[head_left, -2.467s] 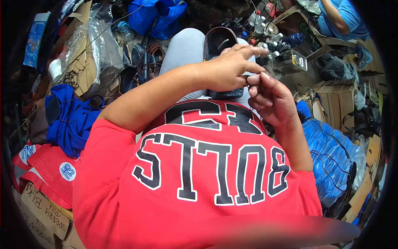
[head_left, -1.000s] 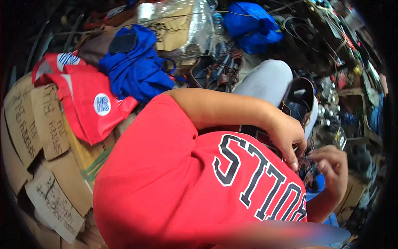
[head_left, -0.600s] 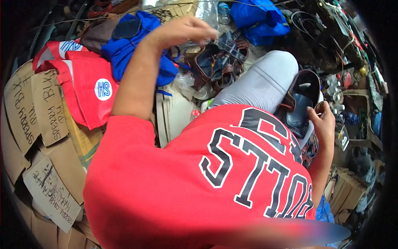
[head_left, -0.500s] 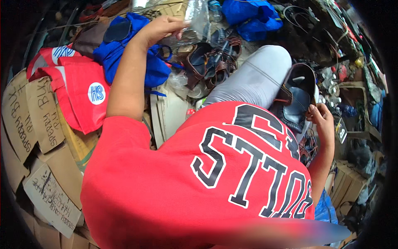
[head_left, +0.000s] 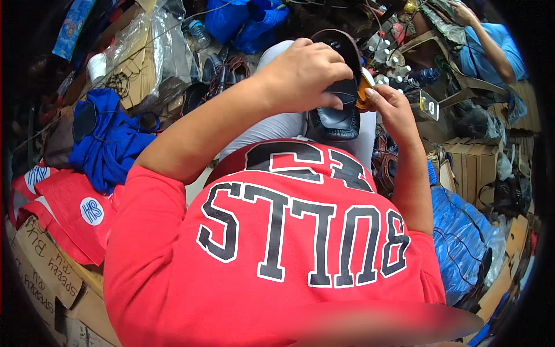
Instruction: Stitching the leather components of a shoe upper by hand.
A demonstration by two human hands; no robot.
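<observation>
Two bare hands are bending over a dark leather shoe [head_left: 335, 126], which is lying toe toward the body on the lap, over pale grey trousers [head_left: 269, 132]. The right hand [head_left: 396, 110] is pinching an orange-brown piece [head_left: 363, 91] at the shoe's right side, thumb and forefinger closing on its edge. The left hand [head_left: 309, 72] is curving over the shoe's middle, thumb and forefinger standing apart; whether its other fingers are gripping anything, I cannot tell. The step in hand is seemingly fine work along that side, and the next move is probably calling for a firm pinch there and a steadied shoe. Around them, white-capped bottles [head_left: 399, 68] are crowding the upper right, their contents too small to tell. A clear bottle [head_left: 199, 36] is standing near a blue bag [head_left: 245, 23] whose inside is staying hidden. Brown cartons [head_left: 469, 173] are stacking up on the right, contents unseen, and blue plastic sheeting [head_left: 457, 225] is wrapping something unclear beside them.
</observation>
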